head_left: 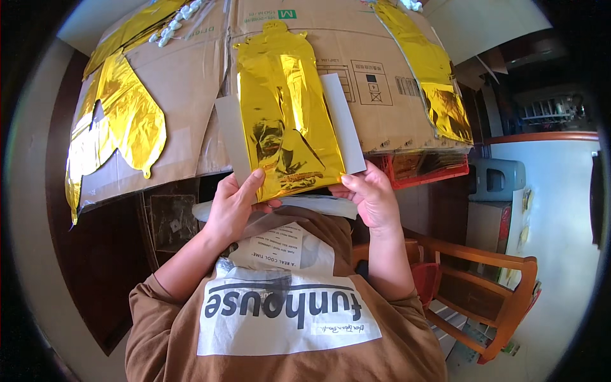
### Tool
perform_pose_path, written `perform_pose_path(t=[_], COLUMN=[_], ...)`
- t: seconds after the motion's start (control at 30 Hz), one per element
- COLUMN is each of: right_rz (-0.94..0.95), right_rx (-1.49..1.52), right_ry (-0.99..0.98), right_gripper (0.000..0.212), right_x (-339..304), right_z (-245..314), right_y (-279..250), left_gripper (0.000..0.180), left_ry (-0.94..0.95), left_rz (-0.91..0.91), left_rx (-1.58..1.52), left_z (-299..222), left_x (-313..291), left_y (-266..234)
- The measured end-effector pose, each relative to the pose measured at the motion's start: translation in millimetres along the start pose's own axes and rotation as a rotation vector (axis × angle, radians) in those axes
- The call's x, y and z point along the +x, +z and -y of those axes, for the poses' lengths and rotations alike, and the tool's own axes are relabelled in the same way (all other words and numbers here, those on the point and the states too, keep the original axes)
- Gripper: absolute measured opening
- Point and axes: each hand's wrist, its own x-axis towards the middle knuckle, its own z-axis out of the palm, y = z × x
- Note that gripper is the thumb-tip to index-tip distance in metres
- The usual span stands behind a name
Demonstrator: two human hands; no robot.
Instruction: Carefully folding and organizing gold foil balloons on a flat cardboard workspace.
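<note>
A flat gold foil balloon lies lengthwise in front of me, its narrow shaped end pointing away. Beneath it a pale card sticks out on both sides. My left hand pinches the near left corner of the foil, thumb on top and fingers underneath. At the near right corner my right hand grips the foil and the card edge between thumb and fingers. The far part of the foil rests over the cardboard surface. Creases and dark reflections mark its near half.
More flat gold foil balloons hang over the cardboard's left side and right side. Small white bundles lie at the far left. Under the right edge is a red crate. A wooden chair and a blue-grey stool stand to the right.
</note>
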Motion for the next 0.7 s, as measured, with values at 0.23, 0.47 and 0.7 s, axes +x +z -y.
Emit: perform_pose_path(t=[0.23, 0.47, 0.7], right_rz=[-0.031, -0.039, -0.076], right_rx=[-0.01, 0.001, 0.054], right_ry=[-0.008, -0.09, 0.01], right_gripper=[0.022, 0.019, 0.023], right_x=[7, 7, 5], right_z=[-14, -19, -18], right_y=[2, 4, -5], left_gripper=[0.033, 0.034, 0.033], left_ry=[-0.028, -0.02, 0.004], left_rz=[-0.014, 0.016, 0.047], left_rx=[0.0, 0.064, 0.146], left_z=[-2, 1, 0], left_x=[-2, 1, 1], left_y=[-6, -13, -17])
